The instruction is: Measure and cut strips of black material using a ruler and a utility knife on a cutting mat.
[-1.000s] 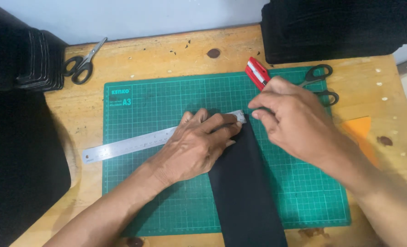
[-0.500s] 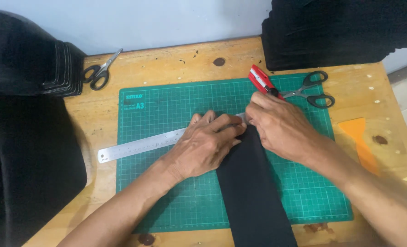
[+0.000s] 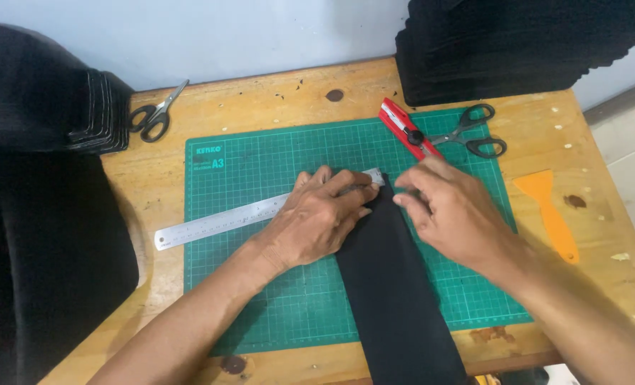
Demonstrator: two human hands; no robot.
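Under both hands lies a long black strip (image 3: 396,285).

Cutting mat (image 3: 260,299) lies centred on the tabletop (image 3: 153,185). Fabric strip (image 3: 396,299) runs from mat's middle over its near edge. Ruler (image 3: 210,224) lies across the mat, its left end past the mat's left edge, right end at the strip's far end. Left hand (image 3: 317,221) presses on ruler and strip; right hand (image 3: 453,214) on strip's right side. Utility knife (image 3: 403,128) and scissors (image 3: 474,135) at mat's far right corner. Small scissors (image 3: 157,114) far left. Scraper (image 3: 549,214) right of mat. Fabric stacks (image 3: 517,43) behind, left and right.
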